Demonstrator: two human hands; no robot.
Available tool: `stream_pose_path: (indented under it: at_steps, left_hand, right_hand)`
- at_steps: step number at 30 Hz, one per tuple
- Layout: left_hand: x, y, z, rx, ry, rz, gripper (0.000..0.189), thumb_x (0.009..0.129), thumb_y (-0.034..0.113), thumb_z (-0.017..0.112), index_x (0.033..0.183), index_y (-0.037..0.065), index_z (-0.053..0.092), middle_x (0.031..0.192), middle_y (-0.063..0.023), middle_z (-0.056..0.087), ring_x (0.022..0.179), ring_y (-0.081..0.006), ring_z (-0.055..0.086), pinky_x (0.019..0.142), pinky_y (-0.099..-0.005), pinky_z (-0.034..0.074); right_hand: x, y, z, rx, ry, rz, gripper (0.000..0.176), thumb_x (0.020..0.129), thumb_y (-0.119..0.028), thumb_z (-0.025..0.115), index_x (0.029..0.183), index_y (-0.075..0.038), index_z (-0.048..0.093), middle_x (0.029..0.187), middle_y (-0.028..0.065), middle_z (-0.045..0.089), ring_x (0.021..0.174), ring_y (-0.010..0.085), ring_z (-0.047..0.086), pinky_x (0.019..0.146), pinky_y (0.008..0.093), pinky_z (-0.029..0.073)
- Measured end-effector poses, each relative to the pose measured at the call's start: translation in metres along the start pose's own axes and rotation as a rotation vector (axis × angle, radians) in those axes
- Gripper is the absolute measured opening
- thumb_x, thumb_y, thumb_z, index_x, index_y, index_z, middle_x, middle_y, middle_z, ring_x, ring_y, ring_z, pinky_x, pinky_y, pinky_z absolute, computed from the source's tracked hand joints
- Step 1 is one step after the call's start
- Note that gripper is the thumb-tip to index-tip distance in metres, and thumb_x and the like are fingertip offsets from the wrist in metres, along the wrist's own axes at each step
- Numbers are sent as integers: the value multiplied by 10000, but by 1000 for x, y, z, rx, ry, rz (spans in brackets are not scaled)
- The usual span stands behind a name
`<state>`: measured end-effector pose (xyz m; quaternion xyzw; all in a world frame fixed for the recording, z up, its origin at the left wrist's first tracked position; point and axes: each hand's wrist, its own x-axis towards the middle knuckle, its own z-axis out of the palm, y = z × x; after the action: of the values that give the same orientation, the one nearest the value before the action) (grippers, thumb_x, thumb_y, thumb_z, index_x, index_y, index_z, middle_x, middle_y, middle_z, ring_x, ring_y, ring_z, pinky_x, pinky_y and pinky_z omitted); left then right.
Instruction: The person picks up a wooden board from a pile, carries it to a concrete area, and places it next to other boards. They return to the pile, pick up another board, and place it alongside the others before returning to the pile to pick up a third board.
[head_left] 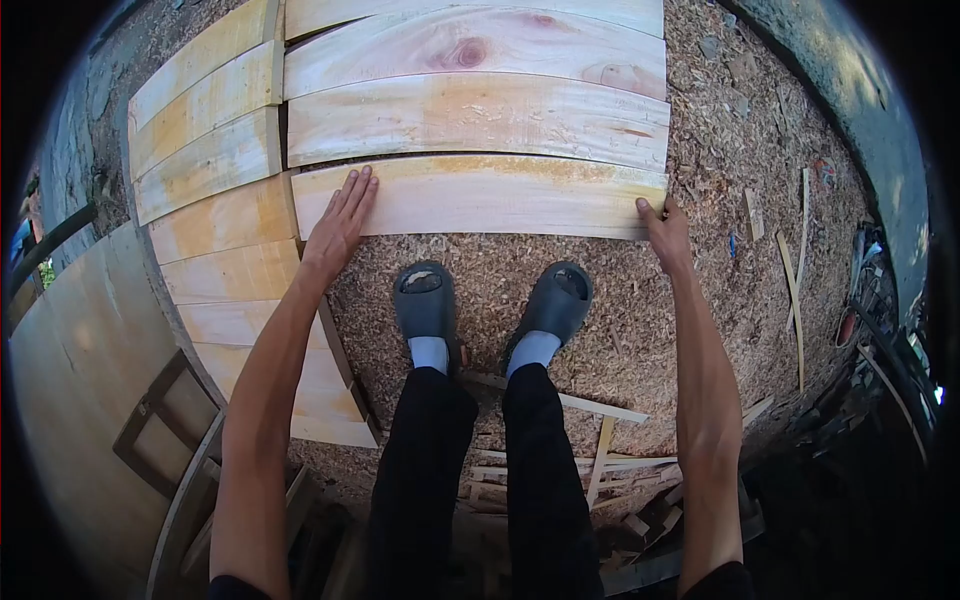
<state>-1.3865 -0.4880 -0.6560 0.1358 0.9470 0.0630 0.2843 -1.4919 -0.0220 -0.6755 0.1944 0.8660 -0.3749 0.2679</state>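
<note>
Directly below the head camera, a person stands on ground covered in sawdust and wood shavings (620, 330) and bends over a pale wooden plank (490, 195) that lies flat and crosswise just ahead of their feet. The left hand (340, 225) rests on the plank's left end, palm down, with the fingers stretched out flat and together, pressing rather than gripping. The right hand (665, 232) is at the plank's right end, where its fingers hook over the corner of the board and grasp it. Both bare arms reach down and forward from the bottom of the view. Between the arms are two dark grey slippers, the left (425, 300) and the right (555, 298), worn over light socks below black trousers, with toes pointing at the plank and close to its near edge. Beyond the held plank, more planks (480, 118) lie side by side in parallel, touching one another. To the left, a second row of shorter boards (215, 160) runs down the side of the view. A large flat wooden sheet (70, 400) lies at the far left. Thin offcut strips (600, 455) are scattered behind the heels.
</note>
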Motion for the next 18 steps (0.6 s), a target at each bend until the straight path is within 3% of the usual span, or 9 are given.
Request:
stream_pose_path:
  at_steps: [3,5,6,7,9,10,13,14,18]
  left_hand:
    - [-2,5,-4,111,-73,-5,866,693,213,639,1340,48,89,1410,-86,68,1294,-245,112,1041,-357,208]
    - [-3,13,-15,-147,28,-23,861,697,306,635,1327,10,128,1399,-128,104,1291,-277,107,1041,-390,187]
    - [-2,15,-7,-148,101,-43,845,720,384,604,1339,55,132,1404,-115,96,1290,-296,104,1019,-453,201]
    - [0,19,-11,-143,108,-51,845,720,384,604,1339,55,132,1404,-115,96,1290,-296,104,1019,-453,201]
    - [9,30,-21,-121,109,-120,828,726,394,594,1347,100,134,1404,-113,94,1284,-319,110,994,-497,225]
    - [14,28,-21,-233,132,-114,799,729,376,597,1350,162,142,1408,-87,89,1279,-335,115,960,-532,270]
    - [22,26,-22,-184,8,-165,784,729,352,600,1348,185,149,1410,-60,84,1277,-329,121,939,-533,307]
    - [22,26,-20,-189,5,-194,795,726,343,598,1349,255,111,1417,5,41,1288,-289,102,958,-511,306]
    - [17,29,-16,-278,72,-194,743,732,344,591,1338,194,186,1413,-24,74,1284,-286,121,964,-496,300]
  right_hand:
    - [-1,2,-1,-101,-58,104,473,743,-251,630,1096,23,476,990,209,558,864,285,562,732,342,445]
    - [-8,-7,8,-325,230,-205,690,696,-244,676,1245,-24,319,1241,225,364,1012,327,484,833,355,416]
    - [-22,-42,6,-333,93,-228,904,635,-238,722,1329,-109,156,1371,188,118,1166,372,328,947,420,336]
    - [-35,-66,13,-330,92,-239,904,635,-238,722,1329,-109,156,1371,188,118,1166,372,328,947,420,336]
    - [-51,-98,23,-994,-117,-215,958,606,-223,740,1344,-149,134,1398,147,57,1237,389,204,978,494,276]
    - [-50,-99,25,-1069,-126,-229,1025,578,-233,756,1354,-187,88,1411,111,21,1272,380,87,974,542,251]
    - [-43,-96,33,-1019,-146,-196,1054,565,-252,762,1356,-181,68,1411,114,7,1270,379,100,973,522,271]
    - [-40,-89,34,-968,-137,-232,1057,563,-255,762,1356,-176,68,1412,111,3,1270,379,105,975,507,279]
    - [-45,-96,29,-1056,-144,-229,981,618,-272,725,1355,-170,85,1412,114,1,1276,343,127,984,494,267]
